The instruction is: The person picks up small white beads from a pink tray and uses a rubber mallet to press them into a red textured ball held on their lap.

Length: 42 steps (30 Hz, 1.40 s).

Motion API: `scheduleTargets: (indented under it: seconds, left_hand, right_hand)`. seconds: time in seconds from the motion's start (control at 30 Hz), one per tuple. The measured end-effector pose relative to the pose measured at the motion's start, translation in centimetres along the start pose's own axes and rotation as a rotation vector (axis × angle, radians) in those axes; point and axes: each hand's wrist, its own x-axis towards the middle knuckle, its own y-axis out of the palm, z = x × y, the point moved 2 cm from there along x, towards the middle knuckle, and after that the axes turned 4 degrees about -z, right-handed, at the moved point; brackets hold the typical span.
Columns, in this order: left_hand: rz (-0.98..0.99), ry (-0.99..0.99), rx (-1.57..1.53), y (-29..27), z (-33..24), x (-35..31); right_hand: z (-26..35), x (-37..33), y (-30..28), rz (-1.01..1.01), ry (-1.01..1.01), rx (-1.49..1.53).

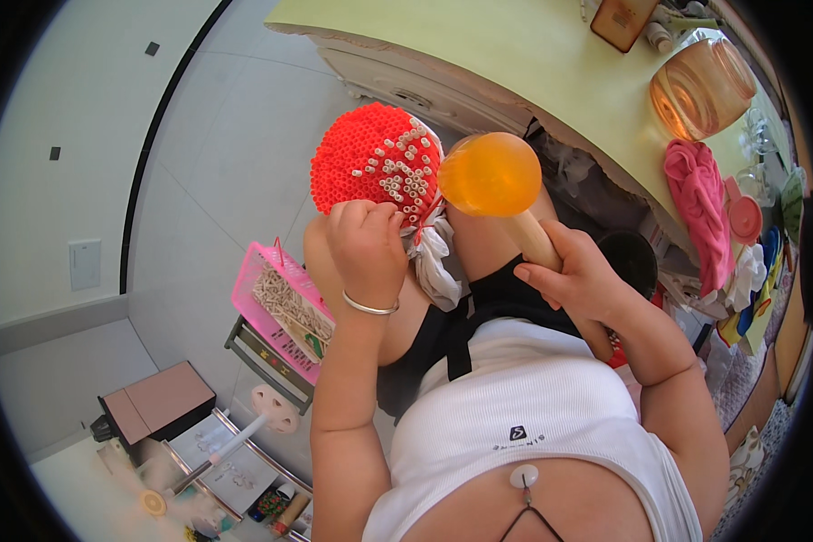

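Across my knees rests a round bundle of small red tubes (357, 158), with white tubes (405, 176) scattered over its right side. A white plastic bag (435, 266) is gathered beneath it and tied with red string. My left hand (366, 248) is closed at the bundle's near edge, fingertips pressed together; whatever they pinch is hidden. In my right hand (565, 271) is the pale handle of a mallet (491, 174) with a rounded, translucent orange head. The head is held just right of the bundle, overlapping its edge in view.
On the floor to the left, a pink basket (260, 262) of pale sticks sits on a small stool (266, 363). A yellow-green table (506, 45) spans the far right, carrying an orange-tinted jar (703, 88), a phone (621, 23) and a pink cloth (698, 212).
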Motion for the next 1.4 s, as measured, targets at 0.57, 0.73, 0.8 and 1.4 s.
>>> scheduleTargets:
  seconds: [0.57, 0.73, 0.8, 1.4]
  left_hand:
    - [-0.132, -0.272, -0.058, -4.4, 4.2, -3.8]
    - [-0.224, -0.697, 0.108, -8.2, 14.7, -12.2]
    - [0.011, -0.835, 0.372, -9.5, 18.7, -16.5]
    - [0.715, -1.013, 0.298, -2.0, 24.2, -33.3]
  right_hand:
    - [5.3, -0.5, 3.5, 0.112, -0.163, -0.235]
    - [0.4, 2.4, 4.0, -0.073, -0.439, -0.786]
    - [2.4, 3.1, 4.0, -0.032, -0.306, -0.609]
    - [5.0, -0.3, 4.5, -0.017, -0.066, -0.12]
